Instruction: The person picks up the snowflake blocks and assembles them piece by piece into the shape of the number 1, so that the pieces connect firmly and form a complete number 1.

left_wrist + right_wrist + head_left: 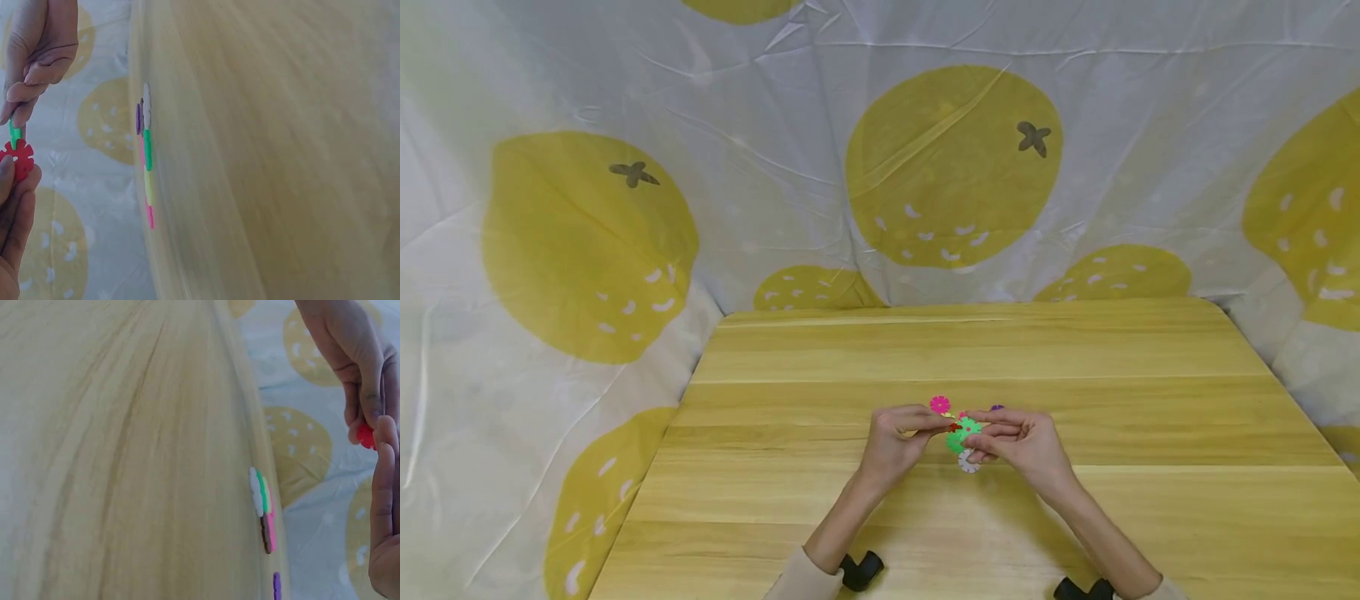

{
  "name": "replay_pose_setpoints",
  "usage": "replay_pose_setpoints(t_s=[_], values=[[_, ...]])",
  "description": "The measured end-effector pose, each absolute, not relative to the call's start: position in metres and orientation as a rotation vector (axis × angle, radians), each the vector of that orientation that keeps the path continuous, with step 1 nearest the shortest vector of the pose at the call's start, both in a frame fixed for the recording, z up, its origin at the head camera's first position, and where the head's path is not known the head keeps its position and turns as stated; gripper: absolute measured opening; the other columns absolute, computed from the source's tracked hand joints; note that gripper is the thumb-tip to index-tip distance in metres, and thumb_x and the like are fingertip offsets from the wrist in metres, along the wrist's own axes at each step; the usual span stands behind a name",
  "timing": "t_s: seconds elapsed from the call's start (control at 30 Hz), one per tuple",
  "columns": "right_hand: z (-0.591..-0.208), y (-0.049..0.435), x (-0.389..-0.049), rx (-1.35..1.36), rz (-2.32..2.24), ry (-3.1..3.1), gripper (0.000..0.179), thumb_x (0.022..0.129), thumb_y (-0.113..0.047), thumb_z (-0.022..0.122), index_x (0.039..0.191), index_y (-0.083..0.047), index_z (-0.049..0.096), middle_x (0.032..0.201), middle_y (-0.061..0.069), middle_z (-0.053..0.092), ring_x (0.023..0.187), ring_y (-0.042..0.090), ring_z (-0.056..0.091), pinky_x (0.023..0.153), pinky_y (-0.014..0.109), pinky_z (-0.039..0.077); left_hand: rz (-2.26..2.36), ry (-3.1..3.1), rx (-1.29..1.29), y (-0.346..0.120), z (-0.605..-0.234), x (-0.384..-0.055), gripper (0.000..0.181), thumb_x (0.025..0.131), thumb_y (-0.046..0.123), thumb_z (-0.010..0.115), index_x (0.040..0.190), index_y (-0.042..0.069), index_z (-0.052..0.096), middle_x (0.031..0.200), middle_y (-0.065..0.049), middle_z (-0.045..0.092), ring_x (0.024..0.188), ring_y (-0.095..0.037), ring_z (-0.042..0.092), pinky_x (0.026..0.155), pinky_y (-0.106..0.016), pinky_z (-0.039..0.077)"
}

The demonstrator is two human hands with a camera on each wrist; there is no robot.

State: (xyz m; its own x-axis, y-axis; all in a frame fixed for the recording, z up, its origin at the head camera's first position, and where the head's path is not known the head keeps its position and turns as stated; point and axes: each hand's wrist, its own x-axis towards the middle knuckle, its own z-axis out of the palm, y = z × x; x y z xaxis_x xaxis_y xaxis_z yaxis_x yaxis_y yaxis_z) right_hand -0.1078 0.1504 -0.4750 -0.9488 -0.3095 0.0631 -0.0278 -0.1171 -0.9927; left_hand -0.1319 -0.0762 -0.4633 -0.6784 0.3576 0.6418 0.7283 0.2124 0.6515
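Note:
Between finger and thumb, my left hand [893,437] pinches a red notched disc [24,161], which stands on edge to the head camera. My right hand [1033,450] pinches a green notched disc [970,428] by its right side. The two discs meet at their edges in the left wrist view, at right angles to each other. Both hands hold them above the table. In the right wrist view the red disc peeks out between the hands, and the green one is hidden behind the right fingers.
On the wooden table [760,467] below lie several more notched discs: a pink one [939,404], a white one [968,462], a purple one [997,408], another green [147,150], a yellow [149,187] and a brown [265,534]. A lemon-print cloth [760,183] hangs around the table.

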Motion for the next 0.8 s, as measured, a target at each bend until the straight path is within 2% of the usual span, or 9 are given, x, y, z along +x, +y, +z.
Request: replay_pose_setpoints(t_s=[0.13, 0.3, 0.57, 0.7, 0.8], values=[[-0.4751, 0.1482, -0.1073, -0.366, -2.179, 1.942, 0.042, 0.094, -0.004, 0.075, 0.128, 0.016, 0.063, 0.092, 0.004, 0.082, 0.074, 0.019, 0.078, 0.074, 0.050, 0.062, -1.483, -2.167, -1.006, -0.0783, -0.4625, -0.1313, 0.011, 0.086, -0.010, 0.077, 0.087, -0.001, 0.083, 0.080, -0.012, 0.079, 0.074, -0.023, 0.077, 0.075, -0.020, 0.061], [-0.4738, 0.1484, -0.1075, -0.380, -2.147, 1.972, 0.041, 0.094, -0.006, 0.075, 0.128, 0.013, 0.064, 0.093, 0.001, 0.080, 0.077, 0.019, 0.078, 0.073, 0.042, 0.064, -1.533, -2.174, -1.001, -0.0814, -0.4630, -0.1324, 0.010, 0.086, -0.009, 0.077, 0.090, -0.002, 0.083, 0.083, -0.013, 0.080, 0.078, -0.022, 0.078, 0.077, -0.022, 0.062], [-0.4762, 0.1479, -0.1085, -0.340, -2.111, 2.025, 0.041, 0.094, -0.007, 0.075, 0.129, 0.012, 0.065, 0.094, -0.002, 0.082, 0.072, 0.014, 0.077, 0.072, 0.036, 0.065, -1.526, -2.171, -0.958, -0.0819, -0.4648, -0.1327, 0.016, 0.082, -0.015, 0.077, 0.088, -0.001, 0.083, 0.084, -0.013, 0.080, 0.082, -0.011, 0.078, 0.078, -0.021, 0.062], [-0.4778, 0.1475, -0.1083, -0.304, -2.110, 2.040, 0.040, 0.094, -0.008, 0.076, 0.128, 0.010, 0.067, 0.093, -0.002, 0.082, 0.068, 0.011, 0.074, 0.070, 0.033, 0.064, -1.535, -2.181, -0.966, -0.0801, -0.4648, -0.1320, 0.013, 0.083, -0.011, 0.078, 0.089, 0.000, 0.082, 0.087, -0.012, 0.080, 0.084, -0.016, 0.078, 0.080, -0.025, 0.062], [-0.4787, 0.1483, -0.1080, -0.306, -2.116, 2.057, 0.040, 0.094, -0.007, 0.076, 0.129, 0.009, 0.066, 0.094, -0.001, 0.081, 0.065, 0.009, 0.072, 0.066, 0.032, 0.063, -1.565, -2.252, -0.956, -0.0796, -0.4643, -0.1320, 0.014, 0.085, -0.002, 0.080, 0.098, 0.000, 0.080, 0.096, -0.012, 0.080, 0.091, -0.022, 0.077, 0.083, -0.034, 0.063]])
